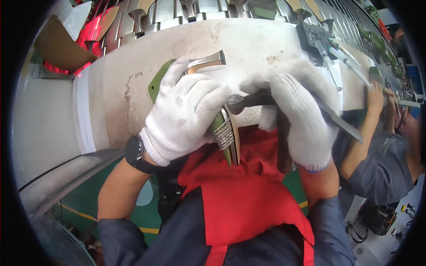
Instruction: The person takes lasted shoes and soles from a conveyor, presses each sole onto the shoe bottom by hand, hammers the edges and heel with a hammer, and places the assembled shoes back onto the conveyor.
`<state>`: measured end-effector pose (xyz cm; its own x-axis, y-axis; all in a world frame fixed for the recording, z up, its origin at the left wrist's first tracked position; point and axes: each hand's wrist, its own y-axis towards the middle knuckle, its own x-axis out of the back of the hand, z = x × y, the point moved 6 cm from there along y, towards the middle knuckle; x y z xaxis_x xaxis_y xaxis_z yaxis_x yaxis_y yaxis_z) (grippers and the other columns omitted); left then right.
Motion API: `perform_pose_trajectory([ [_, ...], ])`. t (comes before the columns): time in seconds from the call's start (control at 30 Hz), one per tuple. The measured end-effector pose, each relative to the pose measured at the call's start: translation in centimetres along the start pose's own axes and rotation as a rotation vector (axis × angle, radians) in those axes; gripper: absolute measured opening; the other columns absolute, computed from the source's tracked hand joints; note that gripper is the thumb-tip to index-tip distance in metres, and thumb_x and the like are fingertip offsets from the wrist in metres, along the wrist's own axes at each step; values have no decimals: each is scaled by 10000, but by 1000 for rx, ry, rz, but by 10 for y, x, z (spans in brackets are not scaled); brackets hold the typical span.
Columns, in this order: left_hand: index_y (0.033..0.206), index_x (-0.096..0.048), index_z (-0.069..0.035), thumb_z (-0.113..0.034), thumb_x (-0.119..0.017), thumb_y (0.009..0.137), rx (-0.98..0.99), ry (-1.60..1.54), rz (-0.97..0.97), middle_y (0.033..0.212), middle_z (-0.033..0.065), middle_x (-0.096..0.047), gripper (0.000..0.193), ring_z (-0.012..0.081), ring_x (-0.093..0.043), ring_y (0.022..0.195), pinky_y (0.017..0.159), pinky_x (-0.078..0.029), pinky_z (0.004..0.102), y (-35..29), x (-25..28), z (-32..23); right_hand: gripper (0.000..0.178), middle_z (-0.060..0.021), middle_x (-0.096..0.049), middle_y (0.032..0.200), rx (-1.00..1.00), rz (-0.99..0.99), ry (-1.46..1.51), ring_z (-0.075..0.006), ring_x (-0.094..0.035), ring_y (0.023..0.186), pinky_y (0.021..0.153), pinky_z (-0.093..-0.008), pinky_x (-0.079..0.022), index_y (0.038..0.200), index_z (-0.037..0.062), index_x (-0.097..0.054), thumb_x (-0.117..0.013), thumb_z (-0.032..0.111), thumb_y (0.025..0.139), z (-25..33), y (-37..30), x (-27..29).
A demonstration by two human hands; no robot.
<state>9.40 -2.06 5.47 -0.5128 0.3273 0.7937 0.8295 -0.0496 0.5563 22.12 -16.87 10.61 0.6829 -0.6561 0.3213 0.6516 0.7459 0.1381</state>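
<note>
Head view: one green shoe (228, 144), held between the person's two hands at the near side of the worktable (113, 106), its near end against the red of the apron.
Shoe's look: green upper, one glittering silver band (223, 135) across the front part, tan sole edge, one slim metallic heel (211, 61) with a flared tip; the middle is hidden by the glove.
Shoe's direction: long axis runs near to far, slightly slanted; toe points near, heel end lies far, heel tip and sole side turn right.
Green flap: one piece with a small hole (157, 82), showing left of the glove.
Left hand (186, 113): white-gloved, fingers wrapped round the shoe's middle.
Right hand (304, 106): white-gloved, closed round one dark hammer-like tool (250, 101), its rounded end just beside the shoe.
Grey flat metal piece (348, 126): one, jutting right of that hand; whether it belongs to the tool, I cannot tell.
Worn: one black watch (134, 154) on the left wrist, one red apron (253, 213).
Far right: one dark block (312, 37), with several slim white tools near it.
Right: at least one co-worker (377, 159).
</note>
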Motion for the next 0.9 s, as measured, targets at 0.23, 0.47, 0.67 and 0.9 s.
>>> perform_pose_trajectory([
  [0.23, 1218, -695, -99, -261, -978, 569, -34, -25, 5, 1063, 71, -706, 726, 300, -717, 1055, 1174, -447, 634, 6, 0, -5, 306, -198, -791, 1027, -164, 109, 311, -200, -731, 767, 748, -319, -629, 1143, -79, -726, -563, 178, 1106, -16, -30, 0],
  [0.47, 1241, -689, -103, -255, -989, 548, 5, 0, 7, 1074, 70, -712, 770, 325, -713, 1084, 1192, -439, 628, 0, 2, 4, 316, -214, -786, 1046, 36, 57, -70, -153, -637, 658, 700, -328, -608, 1121, -102, -706, -564, 180, 1111, 5, -15, 3],
  [0.67, 1270, -669, -98, -265, -989, 544, -29, 17, 16, 1072, 64, -710, 810, 305, -713, 1062, 1186, -439, 604, 3, 2, 1, 188, -241, -791, 1082, -79, 148, 424, -212, -750, 809, 841, -394, -632, 1088, -23, -705, -694, 160, 1047, -18, -50, -13],
  [0.9, 1255, -648, -100, -236, -965, 662, -27, -38, -120, 1131, 80, -724, 686, 323, -715, 1082, 1189, -428, 604, -3, 22, 7, 474, -186, -707, 1179, 447, 28, -771, -408, -727, 1052, 890, -440, -602, 1343, 13, -673, -672, -64, 875, -43, 34, 2],
])
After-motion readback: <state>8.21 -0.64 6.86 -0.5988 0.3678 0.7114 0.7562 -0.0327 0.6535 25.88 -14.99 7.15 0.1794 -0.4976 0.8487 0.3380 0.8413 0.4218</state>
